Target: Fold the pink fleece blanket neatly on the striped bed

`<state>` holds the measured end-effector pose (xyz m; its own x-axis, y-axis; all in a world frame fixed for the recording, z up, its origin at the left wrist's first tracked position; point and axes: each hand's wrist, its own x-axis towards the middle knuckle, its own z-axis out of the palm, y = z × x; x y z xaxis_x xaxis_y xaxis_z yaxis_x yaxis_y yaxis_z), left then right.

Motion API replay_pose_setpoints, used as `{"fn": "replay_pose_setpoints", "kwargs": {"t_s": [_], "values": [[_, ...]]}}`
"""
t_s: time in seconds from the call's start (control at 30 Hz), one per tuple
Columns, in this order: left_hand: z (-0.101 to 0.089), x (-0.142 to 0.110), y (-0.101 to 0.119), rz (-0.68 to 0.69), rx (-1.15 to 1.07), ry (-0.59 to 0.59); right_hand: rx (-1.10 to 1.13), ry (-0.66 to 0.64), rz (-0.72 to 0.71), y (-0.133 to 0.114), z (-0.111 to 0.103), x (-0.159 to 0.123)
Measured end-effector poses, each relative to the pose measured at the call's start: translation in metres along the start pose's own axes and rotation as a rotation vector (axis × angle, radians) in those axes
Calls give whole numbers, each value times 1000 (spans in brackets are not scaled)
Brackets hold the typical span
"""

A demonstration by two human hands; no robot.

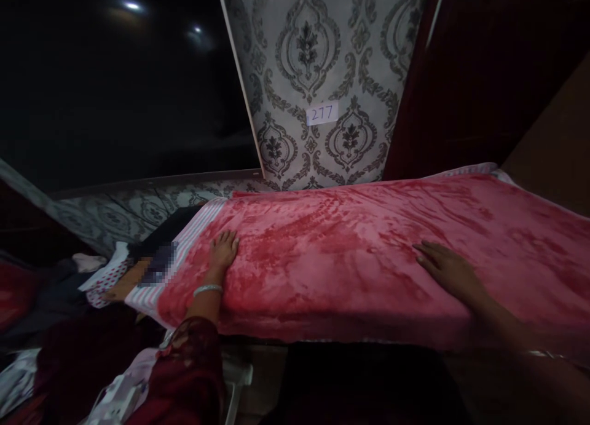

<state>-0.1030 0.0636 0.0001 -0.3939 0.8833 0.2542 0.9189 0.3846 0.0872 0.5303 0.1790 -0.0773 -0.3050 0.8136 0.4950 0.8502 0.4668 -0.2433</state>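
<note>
A red and pink plush blanket (pixel 322 271) is spread over a long raised surface in front of me, its front edge hanging down. Flat on its left part rests my left hand (pixel 224 250), fingers slightly apart, with a bracelet at the wrist. My right hand (pixel 445 266) is over the right half, fingers stretched toward the middle; it seems to touch the blanket. Neither hand holds anything. Along the left end shows a striped cloth (pixel 196 233) under the blanket or at its border; I cannot tell which.
Behind stand a patterned wall with a paper label (pixel 322 113) reading 277, a large black screen (pixel 124 87) and a dark red panel (pixel 470 74). Polka-dotted cloth (pixel 107 280) and a dark garment pile (pixel 87 351) lie at left. A white frame leg (pixel 235 385) shows below.
</note>
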Motion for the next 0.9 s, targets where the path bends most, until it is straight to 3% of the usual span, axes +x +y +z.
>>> {"fn": "replay_pose_setpoints", "kwargs": {"t_s": [0.23,0.33,0.5,0.7,0.9], "values": [[1,1,-7,70,-43,150,27,3,18,10,5,2],[-1,0,-8,94,-60,167,57,20,54,-1,1,11],[-4,-3,-10,115,-106,219,289,52,-63,-64,4,42],[-2,0,-12,156,-181,227,473,-42,-182,-151,33,102],[1,0,-10,219,-247,190,504,-108,-217,-185,68,131]]}}
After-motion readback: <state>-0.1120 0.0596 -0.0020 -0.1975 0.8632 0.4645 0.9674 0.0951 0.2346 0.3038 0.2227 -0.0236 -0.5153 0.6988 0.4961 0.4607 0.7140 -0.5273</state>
